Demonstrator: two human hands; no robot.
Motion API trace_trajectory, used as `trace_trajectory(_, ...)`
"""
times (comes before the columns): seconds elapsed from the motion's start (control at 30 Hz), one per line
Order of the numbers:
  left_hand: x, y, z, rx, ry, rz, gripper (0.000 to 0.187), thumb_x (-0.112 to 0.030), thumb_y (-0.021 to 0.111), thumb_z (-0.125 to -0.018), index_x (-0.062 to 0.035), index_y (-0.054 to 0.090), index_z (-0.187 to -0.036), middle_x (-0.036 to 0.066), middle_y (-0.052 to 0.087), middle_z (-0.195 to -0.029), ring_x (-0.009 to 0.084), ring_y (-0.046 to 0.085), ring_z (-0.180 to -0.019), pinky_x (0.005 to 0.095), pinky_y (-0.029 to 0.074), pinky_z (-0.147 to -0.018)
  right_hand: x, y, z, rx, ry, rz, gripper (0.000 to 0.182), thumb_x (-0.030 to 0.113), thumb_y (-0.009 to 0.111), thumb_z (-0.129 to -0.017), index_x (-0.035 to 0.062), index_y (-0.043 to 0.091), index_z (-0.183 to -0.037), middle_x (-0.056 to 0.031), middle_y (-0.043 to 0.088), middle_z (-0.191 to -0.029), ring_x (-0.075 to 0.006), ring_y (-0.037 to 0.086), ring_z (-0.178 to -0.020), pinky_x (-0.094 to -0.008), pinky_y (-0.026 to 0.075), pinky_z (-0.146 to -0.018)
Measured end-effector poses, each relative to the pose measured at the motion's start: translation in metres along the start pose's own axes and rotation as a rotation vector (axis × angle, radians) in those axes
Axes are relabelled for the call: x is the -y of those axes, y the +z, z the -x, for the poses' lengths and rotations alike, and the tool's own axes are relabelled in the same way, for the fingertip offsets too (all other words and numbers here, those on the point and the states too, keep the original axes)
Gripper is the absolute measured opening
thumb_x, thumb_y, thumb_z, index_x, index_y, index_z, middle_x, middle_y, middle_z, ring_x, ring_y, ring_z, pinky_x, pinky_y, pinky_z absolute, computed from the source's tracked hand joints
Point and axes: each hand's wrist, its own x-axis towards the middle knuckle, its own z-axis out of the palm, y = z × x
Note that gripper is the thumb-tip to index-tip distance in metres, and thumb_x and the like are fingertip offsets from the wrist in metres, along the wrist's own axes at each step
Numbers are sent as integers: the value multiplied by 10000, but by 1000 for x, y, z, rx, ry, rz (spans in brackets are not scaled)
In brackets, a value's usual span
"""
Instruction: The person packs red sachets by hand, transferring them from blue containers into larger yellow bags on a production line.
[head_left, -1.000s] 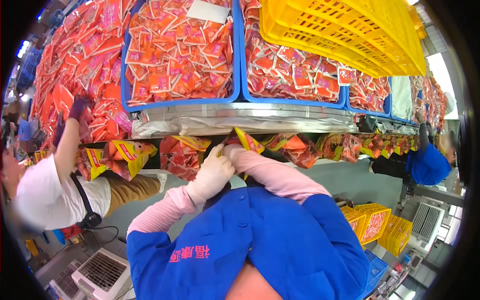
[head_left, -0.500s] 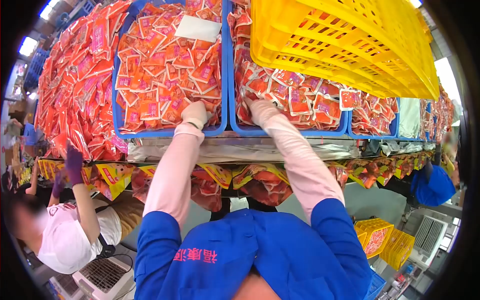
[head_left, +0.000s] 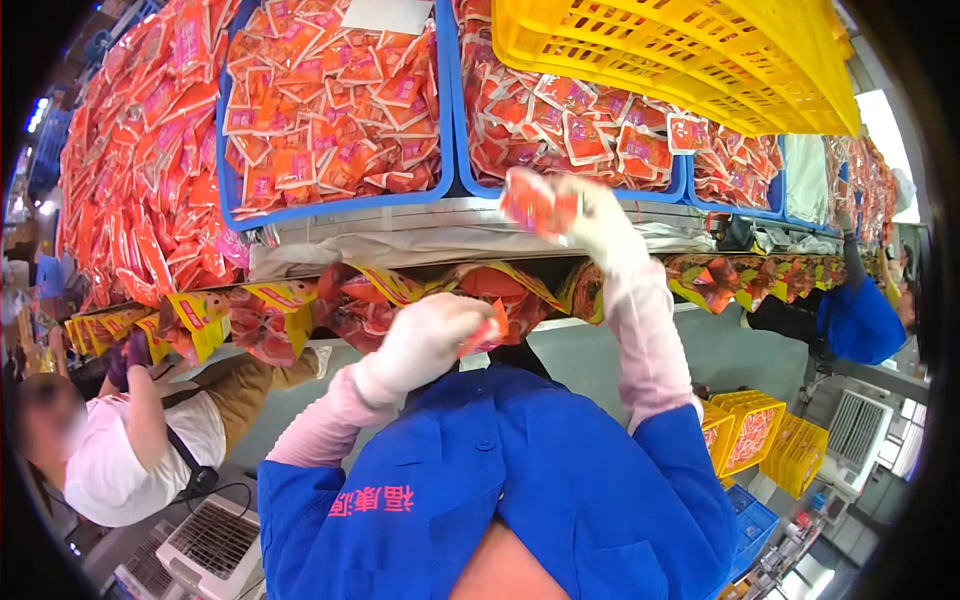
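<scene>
My left hand (head_left: 425, 338), in a white glove, is closed on a small red packet (head_left: 483, 340) close to my chest, just over the hanging printed bags (head_left: 370, 300). Higher up and to the right, my gloved right hand (head_left: 603, 226) grips red packets (head_left: 538, 204); motion blur hides how many. It is in front of the near rim of a blue crate (head_left: 640, 193) full of similar packets. To its left stands another blue crate (head_left: 330, 207) filled with packets, with a white card (head_left: 388, 14) lying on top.
A yellow crate (head_left: 690, 60) rests tilted over the right-hand blue crate. Larger red packs (head_left: 150, 150) are heaped at the left. A co-worker in a white shirt (head_left: 150, 450) stands at left, another in blue (head_left: 862, 318) at far right. Yellow crates (head_left: 750, 430) are stacked behind me.
Both hands have come out of the blue crates toward me, each now with red packets. My left hand is lower, by the hanging bags; the right is by the crate rim. The view has shifted.
</scene>
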Motion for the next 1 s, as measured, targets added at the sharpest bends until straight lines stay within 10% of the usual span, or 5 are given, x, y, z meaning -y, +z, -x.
trace_trajectory(0.43, 33, 24, 55, 271, 102, -655, 80, -128, 620, -744, -99, 690, -718, 65, 643, -676, 233, 654, -764, 503, 393, -1118, -125, 195, -19, 972, 324, 1134, 199, 218, 659, -823, 109, 795, -919, -159, 758, -1000, -306, 735, -932, -456, 576, -783)
trace_trajectory(0.63, 28, -38, 12, 26, -189, -334, 153, -184, 780, -710, -117, 684, -809, 66, 664, -792, 297, 639, -851, 473, 441, -929, -12, 123, -15, 805, 92, 792, 286, 269, 628, -839, 72, 732, -1018, -180, 724, -965, -357, 690, -953, -450, 535, -851)
trace_trajectory(0.73, 94, -60, -43, -304, -268, -571, 135, -143, 704, -827, -63, 681, -933, 139, 683, -916, 352, 639, -917, 457, 477, -855, 2, 11, -59, 147, -89, 869, 278, 237, 627, -828, 103, 740, -1044, -148, 731, -1019, -334, 700, -956, -446, 547, -860)
trace_trajectory(0.87, 197, -53, -112, 244, -1042, -441, 355, -301, 679, -877, -43, 707, -1120, 186, 713, -1093, 356, 679, -1032, 449, 531, -888, -63, -60, -140, 179, 393, 1421, 333, 306, 605, -931, 41, 755, -1064, -233, 720, -1071, -370, 700, -1036, -455, 547, -896)
trace_trajectory(1.0, 234, -43, -112, 493, -956, -478, 339, -237, 599, -880, -76, 741, -1143, 180, 708, -1187, 348, 674, -1120, 434, 531, -954, -110, -41, -147, -6, 339, 1372, 344, 338, 596, -917, 56, 754, -1031, -211, 725, -1045, -359, 707, -994, -449, 546, -879)
